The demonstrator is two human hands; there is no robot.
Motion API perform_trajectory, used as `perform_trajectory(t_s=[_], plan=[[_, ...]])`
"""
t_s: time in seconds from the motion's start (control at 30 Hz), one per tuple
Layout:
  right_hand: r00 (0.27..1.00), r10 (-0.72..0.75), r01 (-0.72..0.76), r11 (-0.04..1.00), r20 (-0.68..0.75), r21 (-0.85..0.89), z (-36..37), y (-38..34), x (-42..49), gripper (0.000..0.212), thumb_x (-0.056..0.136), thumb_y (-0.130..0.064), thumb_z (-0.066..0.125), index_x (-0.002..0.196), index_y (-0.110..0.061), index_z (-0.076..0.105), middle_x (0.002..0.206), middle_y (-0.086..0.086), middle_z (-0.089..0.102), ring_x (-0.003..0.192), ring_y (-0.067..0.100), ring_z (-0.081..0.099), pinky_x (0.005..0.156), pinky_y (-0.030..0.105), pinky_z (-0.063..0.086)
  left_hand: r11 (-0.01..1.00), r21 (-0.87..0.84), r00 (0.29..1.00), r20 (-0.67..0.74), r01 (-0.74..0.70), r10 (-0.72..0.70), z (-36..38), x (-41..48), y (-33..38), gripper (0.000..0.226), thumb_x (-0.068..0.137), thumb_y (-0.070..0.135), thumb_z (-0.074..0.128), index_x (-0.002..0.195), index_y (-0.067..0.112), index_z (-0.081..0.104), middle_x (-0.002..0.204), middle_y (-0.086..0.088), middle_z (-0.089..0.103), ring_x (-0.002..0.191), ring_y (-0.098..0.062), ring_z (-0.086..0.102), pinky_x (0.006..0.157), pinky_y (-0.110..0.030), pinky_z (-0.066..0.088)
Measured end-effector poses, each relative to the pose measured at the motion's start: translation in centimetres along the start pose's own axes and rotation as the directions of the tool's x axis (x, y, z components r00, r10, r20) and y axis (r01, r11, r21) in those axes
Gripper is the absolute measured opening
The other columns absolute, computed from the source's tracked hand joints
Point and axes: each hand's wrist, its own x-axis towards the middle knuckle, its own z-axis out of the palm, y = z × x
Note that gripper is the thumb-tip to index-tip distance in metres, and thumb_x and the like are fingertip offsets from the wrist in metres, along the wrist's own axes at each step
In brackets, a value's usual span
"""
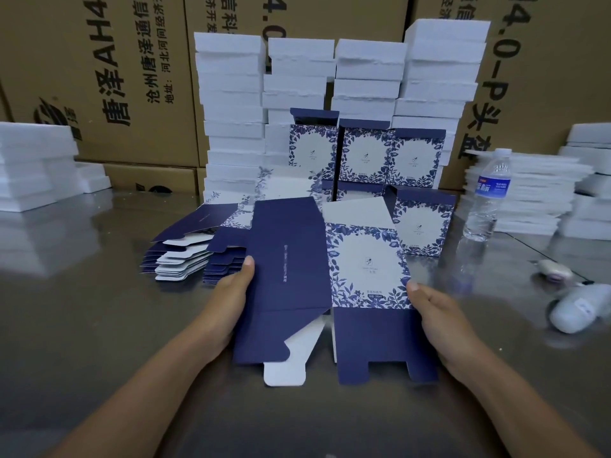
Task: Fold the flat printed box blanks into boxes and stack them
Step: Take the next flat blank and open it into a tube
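Head view: your left grip (229, 292) and right grip (439, 315) pinch the blank (291, 282) between them. It looks light, stiff and crease-prone, so hold its side edges.

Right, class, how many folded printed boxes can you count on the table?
4 in plain view: upper row left box, middle box, right box; lower right box. More of the lower row may hide behind the held blank.
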Motion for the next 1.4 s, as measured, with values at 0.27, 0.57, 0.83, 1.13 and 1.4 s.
perform_trajectory(t_s=[0.27,0.57,0.83,1.13,1.4], plan=[[0.996,0.083,-0.085,0.993,0.019,0.077,0.0,-0.5,0.0,0.035,0.095,-0.031,0.052,0.080,-0.008,0.074,0.095,0.008,0.073,0.096,0.027,0.065,0.095,0.041,0.045,0.999,-0.003,0.999,-0.013,0.034,-0.034,-0.2,-0.3,0.1,0.036,0.100,0.039,0.041,0.098,0.018,0.070,0.088,-0.002,0.075,0.076,-0.018,0.072,0.063,-0.029,0.054],[0.996,0.077,-0.077,0.997,0.038,0.003,0.3,-0.5,-0.1,0.039,0.098,-0.037,0.042,0.081,-0.013,0.068,0.087,-0.015,0.071,0.087,-0.002,0.062,0.086,0.026,0.048,0.999,-0.043,0.999,0.032,0.028,-0.026,-0.1,-0.4,0.3,0.036,0.097,0.043,0.046,0.094,0.019,0.072,0.089,0.000,0.076,0.077,-0.016,0.072,0.071,-0.031,0.054],[0.996,0.081,-0.080,0.996,-0.025,0.039,0.4,-0.5,0.2,0.036,0.095,-0.028,0.053,0.080,0.002,0.065,0.084,0.012,0.072,0.065,0.013,0.059,0.063,0.021,0.046,0.999,-0.026,0.998,-0.062,0.027,-0.029,-0.3,-0.5,0.2,0.038,0.099,0.040,0.041,0.093,0.018,0.071,0.082,0.002,0.075,0.068,-0.014,0.072,0.056,-0.026,0.056],[0.995,0.083,-0.079,0.994,-0.050,0.069,0.0,-0.6,0.0,0.034,0.097,-0.022,0.049,0.069,-0.017,0.067,0.067,-0.003,0.073,0.051,0.007,0.066,0.047,0.014,0.049,0.997,-0.059,0.998,-0.016,0.053,-0.054,-0.4,-0.6,0.4,0.034,0.096,0.037,0.049,0.079,0.019,0.073,0.073,0.001,0.075,0.060,-0.015,0.071,0.050,-0.023,0.054],[0.977,0.158,-0.140,0.982,-0.141,0.129,-0.1,-1.8,-0.1,0.029,0.094,-0.022,0.050,0.069,-0.015,0.061,0.038,-0.009,0.057,0.029,0.004,0.051,0.027,0.010,0.030,0.998,0.008,0.995,0.081,0.064,-0.064,-0.5,-0.7,0.0,0.044,0.098,0.041,0.044,0.077,0.021,0.077,0.084,-0.001,0.076,0.071,-0.018,0.073,0.052,-0.024,0.055]])
